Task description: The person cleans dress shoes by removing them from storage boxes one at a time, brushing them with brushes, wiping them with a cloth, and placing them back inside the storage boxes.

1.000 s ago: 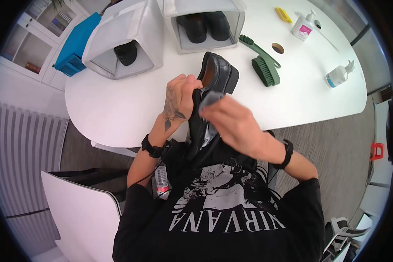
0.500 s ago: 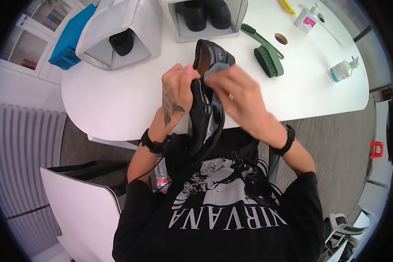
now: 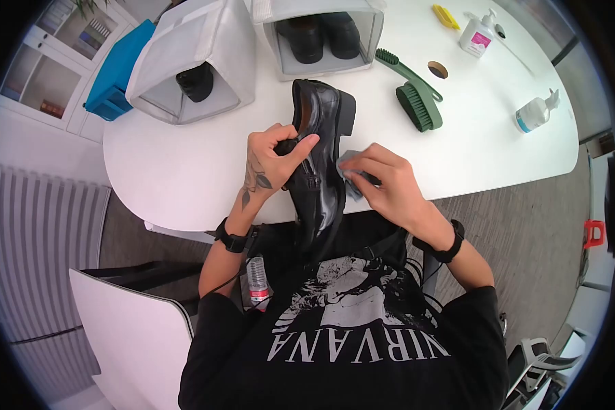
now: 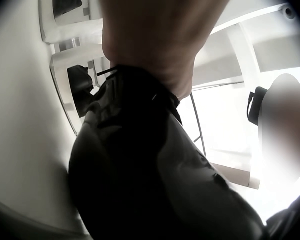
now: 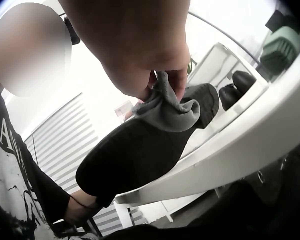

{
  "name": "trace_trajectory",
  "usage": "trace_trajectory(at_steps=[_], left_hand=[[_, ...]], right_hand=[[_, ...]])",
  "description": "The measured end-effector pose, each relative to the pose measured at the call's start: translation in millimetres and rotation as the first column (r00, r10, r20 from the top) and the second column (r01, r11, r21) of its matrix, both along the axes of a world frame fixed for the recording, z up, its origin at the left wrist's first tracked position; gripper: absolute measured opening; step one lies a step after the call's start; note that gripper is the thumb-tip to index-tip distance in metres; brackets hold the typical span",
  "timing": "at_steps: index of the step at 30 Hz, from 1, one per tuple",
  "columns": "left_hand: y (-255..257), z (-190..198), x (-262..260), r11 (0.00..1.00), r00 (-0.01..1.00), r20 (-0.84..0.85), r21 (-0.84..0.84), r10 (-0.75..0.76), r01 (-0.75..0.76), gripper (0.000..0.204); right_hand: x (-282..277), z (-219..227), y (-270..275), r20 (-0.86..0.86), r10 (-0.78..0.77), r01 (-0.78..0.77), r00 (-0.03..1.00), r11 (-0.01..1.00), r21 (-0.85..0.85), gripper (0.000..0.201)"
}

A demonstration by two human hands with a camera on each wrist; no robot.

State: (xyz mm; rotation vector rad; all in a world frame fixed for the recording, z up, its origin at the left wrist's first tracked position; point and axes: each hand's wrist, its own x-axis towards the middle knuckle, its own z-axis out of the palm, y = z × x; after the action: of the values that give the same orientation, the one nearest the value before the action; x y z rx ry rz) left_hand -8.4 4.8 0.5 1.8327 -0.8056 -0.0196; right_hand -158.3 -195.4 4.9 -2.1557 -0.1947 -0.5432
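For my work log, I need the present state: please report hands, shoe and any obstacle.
Left hand grips black shoe. Right hand pinches grey cloth by the sole. Nothing seen in the way; green brush lies apart.

Shoe before 2 boxes on table; brush right of boxes, 2 bottles farther right

Four shoes, two white boxes, three bottles, one grey cloth

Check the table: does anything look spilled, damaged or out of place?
Nothing looks spilled or damaged. Slightly odd: the left box shows a single shoe, the right box a pair; the single shoe's mate may be the held shoe.
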Motion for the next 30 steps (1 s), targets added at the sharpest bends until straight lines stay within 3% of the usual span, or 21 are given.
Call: trace_trajectory(at_steps=[4,6,7,9,10,11,14,17,19,21,22,23,25,26,27,29,30], left_hand=[[8.3,14.8,-2.5,0.992,0.996,0.061,0.114,-0.061,0.054,0.038],[12.9,33.7,-3.0,0.946,0.945,-0.185,0.135,-0.268,0.295,0.037],[17.2,37.7,5.1,0.945,0.946,-0.175,0.135,-0.273,0.298,0.037],[30.2,45.8,24.1,0.725,0.798,-0.136,0.349,-0.587,0.593,0.046],[34.5,49.4,26.8,0.689,0.77,-0.136,0.368,-0.624,0.624,0.053],[37.4,52.0,27.6,0.689,0.77,-0.13,0.373,-0.624,0.621,0.053],[43.7,55.8,25.0,0.614,0.802,-0.059,0.611,-0.595,0.5,0.044],[35.5,57.2,15.9,0.621,0.856,-0.045,0.669,-0.514,0.408,0.03],[32.4,58.3,7.5,0.682,0.861,0.054,0.637,-0.505,0.36,0.02],[26.9,66.7,-0.7,0.67,0.969,-0.116,0.704,-0.218,0.235,0.021],[27.9,66.5,-4.4,0.807,0.965,-0.245,0.548,-0.098,0.221,0.026],[32.6,46.7,1.8,0.929,0.909,-0.396,0.272,-0.131,0.252,0.031],[28.5,40.2,-0.1,0.966,0.623,-0.738,-0.214,-0.259,0.148,0.034],[24.5,40.7,2.3,0.954,0.517,-0.804,-0.282,-0.294,0.105,0.037],[20.8,38.4,0.7,0.954,0.517,-0.804,-0.283,-0.293,0.1,0.037],[10.5,28.4,-2.0,0.889,0.428,-0.791,-0.451,-0.437,0.076,0.035],[8.0,11.7,-0.8,0.907,0.422,-0.812,-0.417,-0.402,0.062,0.028]], right_hand=[[-16.6,15.1,-4.3,0.052,-0.059,0.057,0.997,0.998,0.033,0.019],[-22.5,25.6,-5.8,0.058,-0.134,0.131,0.989,0.99,0.058,0.02],[-26.3,28.1,-6.5,0.068,-0.139,0.135,0.988,0.989,0.057,0.02],[-33.7,30.4,-8.7,0.049,-0.225,0.219,0.973,0.969,0.114,0.018],[-36.0,30.7,-12.3,0.057,-0.225,0.218,0.973,0.969,0.114,0.018],[-38.7,30.2,-17.2,0.044,-0.26,0.252,0.965,0.957,0.141,0.017],[-46.8,27.7,-27.3,-0.006,-0.321,0.316,0.947,0.929,0.193,0.015],[-54.5,26.6,-31.3,-0.082,-0.343,0.352,0.936,0.912,0.209,0.014],[-54.8,27.7,-31.2,0.019,-0.367,0.356,0.93,0.913,0.198,0.015],[-54.9,31.4,-29.6,0.109,-0.385,0.36,0.917,0.912,0.195,0.016],[-55.0,33.5,-28.3,0.19,-0.403,0.368,0.895,0.909,0.194,0.018],[-53.6,35.8,-26.1,0.191,-0.404,0.369,0.895,0.909,0.194,0.018],[-48.2,41.2,-16.7,0.337,-0.286,0.28,0.897,0.958,0.069,0.023],[-41.9,43.8,-10.8,0.373,-0.237,0.252,0.897,0.968,0.011,0.025],[-34.9,43.4,-7.8,0.373,-0.233,0.248,0.898,0.969,0.009,0.025],[-16.3,39.8,-4.8,0.397,-0.17,0.201,0.902,0.979,-0.037,0.027],[-5.5,41.2,-2.8,0.364,-0.169,0.181,0.916,0.983,0.0,0.028]])
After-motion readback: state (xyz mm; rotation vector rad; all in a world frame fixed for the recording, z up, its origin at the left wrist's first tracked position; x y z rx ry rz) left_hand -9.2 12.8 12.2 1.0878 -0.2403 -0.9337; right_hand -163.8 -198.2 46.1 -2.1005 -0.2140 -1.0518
